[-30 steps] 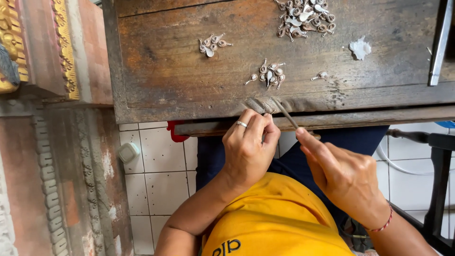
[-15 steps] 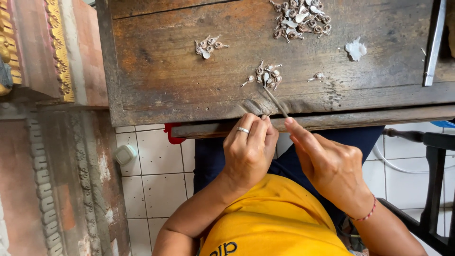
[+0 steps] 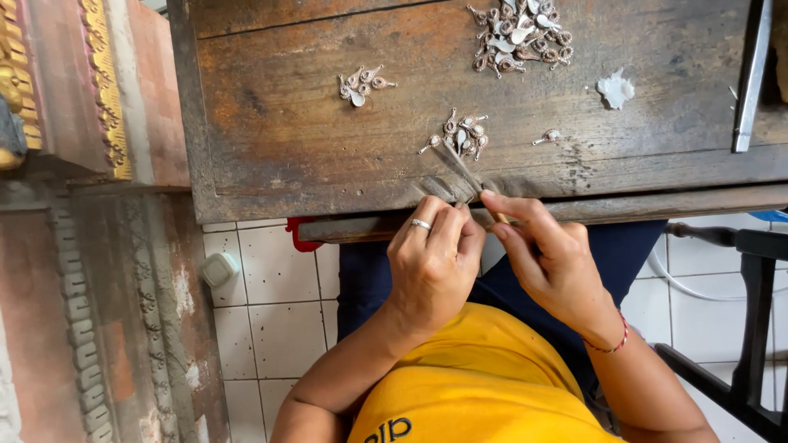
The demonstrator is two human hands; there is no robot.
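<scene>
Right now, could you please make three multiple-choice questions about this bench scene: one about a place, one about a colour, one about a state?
1. Where does the biggest heap of small metal pieces lie?
A. far edge of the wooden bench
B. on the floor tiles
C. in the lap

2. What colour is the person's shirt?
A. green
B. yellow
C. white

3. What does the right hand hold?
A. nothing
B. a cup
C. a thin file

Answers: 1 A, the heap sits at the top of the bench. 2 B, the cloth is plainly yellow. 3 C, its fingers pinch the file beside the left hand.
</scene>
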